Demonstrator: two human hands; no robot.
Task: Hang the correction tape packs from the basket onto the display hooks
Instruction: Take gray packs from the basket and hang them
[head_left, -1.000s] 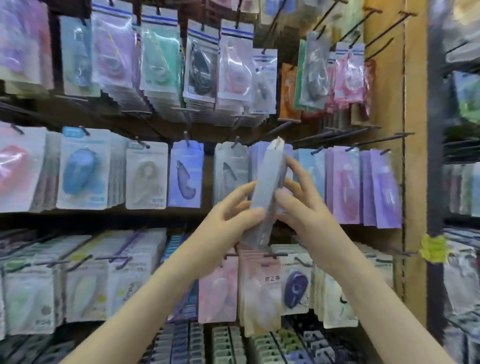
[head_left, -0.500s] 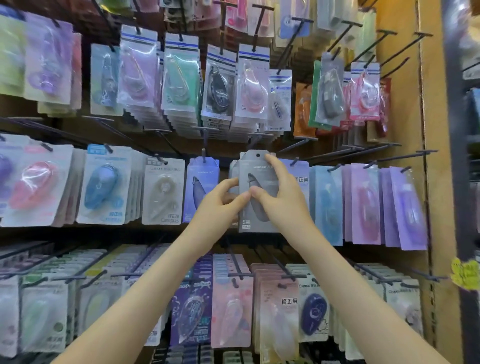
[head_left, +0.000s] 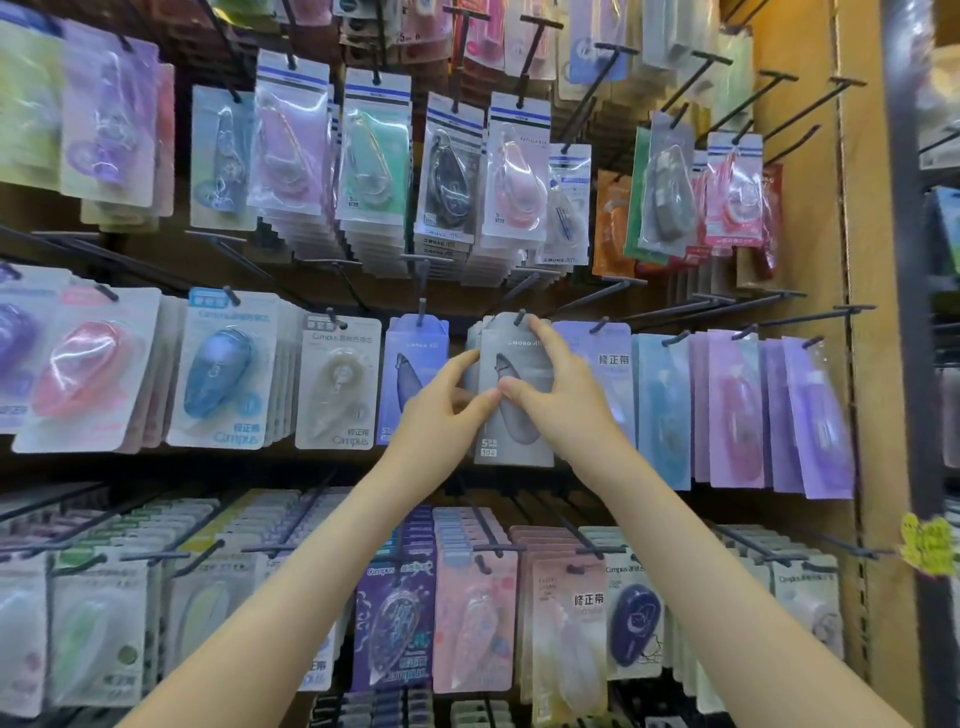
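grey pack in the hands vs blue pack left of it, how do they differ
The grey pack is grey, the blue pack blue-violet. The left hand and right hand pinch the grey pack; the blue pack hangs ungripped. The grey pack reaches lower than the blue pack. Both show teardrop dispensers.

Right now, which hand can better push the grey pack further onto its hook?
Probably the right hand: its forefinger is at the grey pack top beside the hook; left hand holds lower.
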